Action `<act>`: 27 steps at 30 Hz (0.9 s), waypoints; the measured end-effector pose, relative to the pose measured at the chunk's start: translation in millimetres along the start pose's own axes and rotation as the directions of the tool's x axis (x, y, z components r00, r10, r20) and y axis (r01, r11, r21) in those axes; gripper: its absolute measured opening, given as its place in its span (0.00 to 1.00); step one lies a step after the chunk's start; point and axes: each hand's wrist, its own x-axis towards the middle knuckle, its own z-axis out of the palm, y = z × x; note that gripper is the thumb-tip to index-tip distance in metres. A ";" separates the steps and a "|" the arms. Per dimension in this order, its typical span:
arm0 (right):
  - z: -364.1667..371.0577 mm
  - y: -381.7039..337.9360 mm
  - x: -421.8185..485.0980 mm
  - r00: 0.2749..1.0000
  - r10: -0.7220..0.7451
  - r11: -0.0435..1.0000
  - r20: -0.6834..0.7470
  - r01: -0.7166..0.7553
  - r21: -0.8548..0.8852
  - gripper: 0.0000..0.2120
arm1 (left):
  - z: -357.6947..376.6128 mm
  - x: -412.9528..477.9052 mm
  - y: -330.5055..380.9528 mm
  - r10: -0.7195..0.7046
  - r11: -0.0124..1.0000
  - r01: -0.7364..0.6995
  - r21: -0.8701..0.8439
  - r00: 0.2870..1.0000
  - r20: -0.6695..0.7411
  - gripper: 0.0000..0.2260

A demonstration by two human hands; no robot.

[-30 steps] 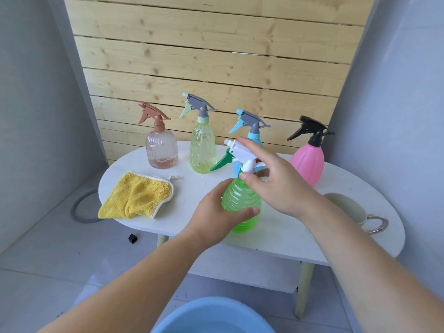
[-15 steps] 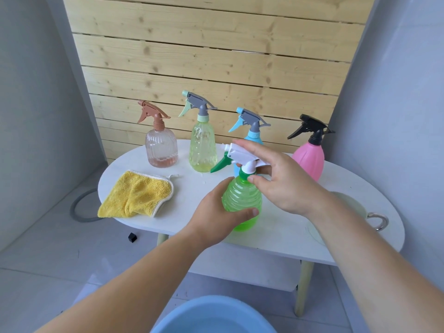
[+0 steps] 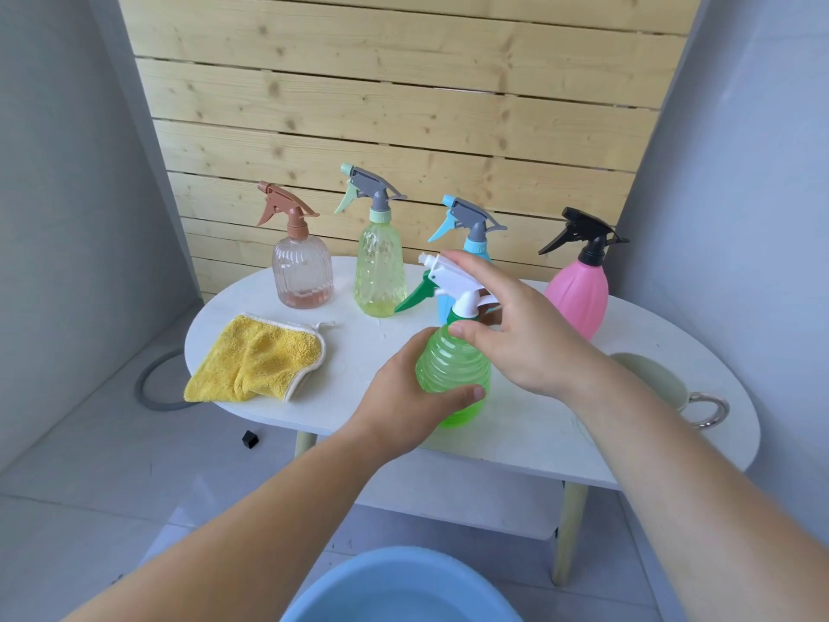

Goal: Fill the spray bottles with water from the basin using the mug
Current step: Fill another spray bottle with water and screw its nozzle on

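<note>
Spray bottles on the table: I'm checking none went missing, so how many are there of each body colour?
Green spray bottle, held in both hands: 1
Clear pinkish bottle: 1
Yellow-green bottle: 1
Blue bottle, mostly hidden: 1
Pink bottle: 1
Total: 5

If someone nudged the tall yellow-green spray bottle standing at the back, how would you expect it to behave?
The yellow-green spray bottle is tall and narrow, so it would probably tip rather than slide. Only a little liquid shows near its base, so it is likely light and easily shoved. Its body looks like thin clear plastic, so it should flex rather than break.
</note>
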 end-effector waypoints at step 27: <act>6.1 7.0 -0.1 0.999 -0.030 0.999 -0.030 0.029 -0.038 0.33 | 0.4 0.6 -1.0 -0.014 1.000 0.014 0.020 1.000 -0.011 0.27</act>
